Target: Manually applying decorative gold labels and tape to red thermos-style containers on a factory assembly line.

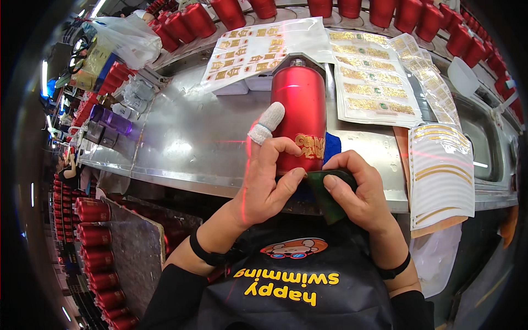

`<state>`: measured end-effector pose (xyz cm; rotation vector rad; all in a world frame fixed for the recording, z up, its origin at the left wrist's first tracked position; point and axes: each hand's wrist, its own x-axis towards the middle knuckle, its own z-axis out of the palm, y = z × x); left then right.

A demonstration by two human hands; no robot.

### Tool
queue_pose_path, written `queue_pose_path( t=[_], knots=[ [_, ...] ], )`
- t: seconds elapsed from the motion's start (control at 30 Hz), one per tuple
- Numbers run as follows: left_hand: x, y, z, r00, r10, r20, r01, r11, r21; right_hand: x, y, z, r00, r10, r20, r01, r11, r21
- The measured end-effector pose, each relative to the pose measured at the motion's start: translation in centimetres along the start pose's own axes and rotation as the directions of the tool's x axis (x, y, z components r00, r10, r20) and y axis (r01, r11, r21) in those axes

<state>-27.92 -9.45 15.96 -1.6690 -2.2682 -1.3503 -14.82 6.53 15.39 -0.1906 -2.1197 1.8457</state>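
A glossy red metal bottle (298, 102) lies on a holder with its bottom end toward me. A gold decal (311, 146) sits on its upper face, close to that end. My left hand (268, 179) grips the bottle's left side, its thumb at the near edge beside the decal. One finger, wrapped in a white cloth finger cover (266, 124), points up along the bottle. Between thumb and fingers, my right hand (356, 190) pinches a thin dark green flat piece (324, 195) at the bottle's near edge. A blue cloth (332, 147) shows behind it.
Sheets of gold decals (377, 82) lie on the metal bench (187, 132), with a striped gold-line sheet (441, 170) at its right edge. A sink (484, 140) is on the right. Red cups (198, 21) line the back; more stand stacked at lower left (94, 234). A purple bottle (111, 119) is left.
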Motion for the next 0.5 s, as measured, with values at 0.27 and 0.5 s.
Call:
queue_pose_path(
  t=[0.27, 0.5],
  knots=[
    [-0.09, -0.19, 0.34, 1.0, -0.017, 0.012, 0.017, 1.0, 0.006, -0.14, 0.02, 0.09, 0.999, 0.037, -0.009, -0.037, 0.999, 0.038],
    [-0.28, -0.13, 0.56, 0.995, -0.094, 0.009, 0.095, 0.986, -0.137, -0.2, -0.1, 0.08, 0.998, 0.057, -0.005, -0.057, 0.998, 0.041]
  ],
)
